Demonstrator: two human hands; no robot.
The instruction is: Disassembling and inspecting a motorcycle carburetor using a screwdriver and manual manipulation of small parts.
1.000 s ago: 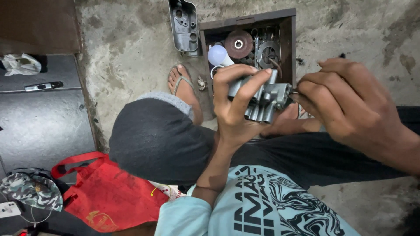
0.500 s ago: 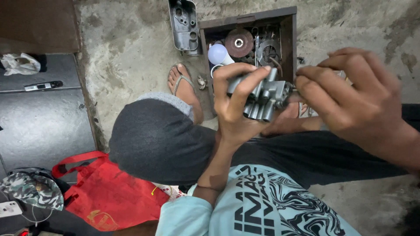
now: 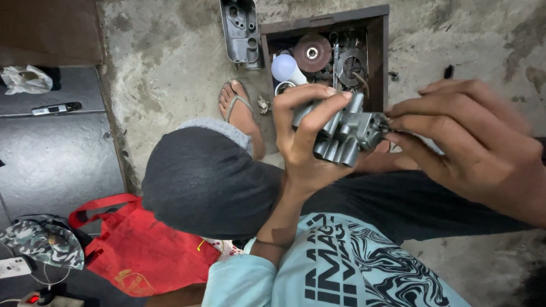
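Left hand grips the finned metal part — right hand pinches its end.

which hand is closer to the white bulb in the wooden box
Left. The left hand, gripping the grey metal part, sits just below the white bulb; the right hand is farther off to the right.

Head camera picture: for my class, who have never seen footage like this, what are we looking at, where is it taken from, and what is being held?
The camera sits on a person's head and looks down at their own lap and hands. They sit on a concrete floor. The left hand holds a grey finned metal part in its grip. The right hand pinches at the part's end; what it pinches is too small to tell. Beyond lies a wooden box of discs and parts, with a white bulb. A red bag lies lower left.
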